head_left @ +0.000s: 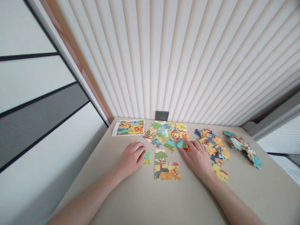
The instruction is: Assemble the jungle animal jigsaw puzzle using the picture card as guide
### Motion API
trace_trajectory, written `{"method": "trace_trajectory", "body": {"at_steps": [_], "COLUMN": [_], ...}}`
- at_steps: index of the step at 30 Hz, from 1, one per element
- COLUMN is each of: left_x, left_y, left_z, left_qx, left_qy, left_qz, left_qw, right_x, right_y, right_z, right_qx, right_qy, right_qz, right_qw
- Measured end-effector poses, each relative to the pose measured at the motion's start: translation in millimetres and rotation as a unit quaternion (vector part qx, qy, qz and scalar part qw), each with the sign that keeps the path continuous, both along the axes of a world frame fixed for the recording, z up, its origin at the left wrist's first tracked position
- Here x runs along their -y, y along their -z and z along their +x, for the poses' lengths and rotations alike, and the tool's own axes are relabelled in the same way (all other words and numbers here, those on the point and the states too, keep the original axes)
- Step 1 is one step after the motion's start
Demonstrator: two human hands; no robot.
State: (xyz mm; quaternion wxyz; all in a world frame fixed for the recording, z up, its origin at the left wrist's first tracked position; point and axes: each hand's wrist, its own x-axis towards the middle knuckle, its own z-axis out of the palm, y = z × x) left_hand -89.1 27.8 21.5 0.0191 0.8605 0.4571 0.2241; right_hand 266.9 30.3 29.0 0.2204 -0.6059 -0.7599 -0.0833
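Note:
My left hand [132,157] rests on the table with its fingers loosely bent and the thumb apart. It partly covers a few jigsaw pieces, among them a green and yellow piece [147,158] beside the thumb. Thumb and forefinger of my right hand [197,157] are on a blue and red puzzle piece [182,144] at the near edge of the loose pile; the fingers hide part of it. Between the hands lies a joined puzzle section [161,167] with a tree and a spotted leopard. Beyond it spreads a pile of loose puzzle pieces [164,132].
A printed picture sheet [130,128] lies at the back left of the table [150,203]. Two more heaps stand on the right, mostly yellow pieces [214,145] and mixed pieces [245,147]. Behind are a dark wall socket [162,115] and a ribbed white panel [161,62].

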Motion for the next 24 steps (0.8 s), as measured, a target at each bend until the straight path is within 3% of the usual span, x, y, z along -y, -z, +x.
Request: {"method": "trace_trajectory", "body": {"at_steps": [3, 5, 10, 13, 18, 24], "left_x": [2, 3, 6, 7, 4, -15], "left_y": [-2.3, -3.5, -2.0, 0.6, -1.5, -6.6], "left_z": [1, 1, 3, 3, -3, -31], "left_qx": [0.002, 0.002, -0.011, -0.016, -0.022, -0.043], "left_qy": [0.004, 0.009, 0.022, 0.021, 0.007, -0.067], "left_qz": [0.002, 0.001, -0.010, -0.008, 0.014, 0.046], "left_qw": [1.000, 1.000, 1.000, 1.000, 1.000, 0.996], "right_x": [2, 6, 20, 23, 18, 12], "right_y": [-5.7, -11.1, -25.9, -29.5, -22.9, -9.1], "right_z": [12, 17, 4, -2, 3, 10], "right_qx": [-0.006, -0.019, -0.022, 0.007, 0.013, 0.007], "right_qy": [0.037, 0.025, -0.118, -0.157, -0.136, -0.135], "right_qz": [0.017, 0.016, -0.075, -0.110, -0.125, -0.113], "right_qw": [0.999, 0.999, 0.990, 0.981, 0.983, 0.984]}}
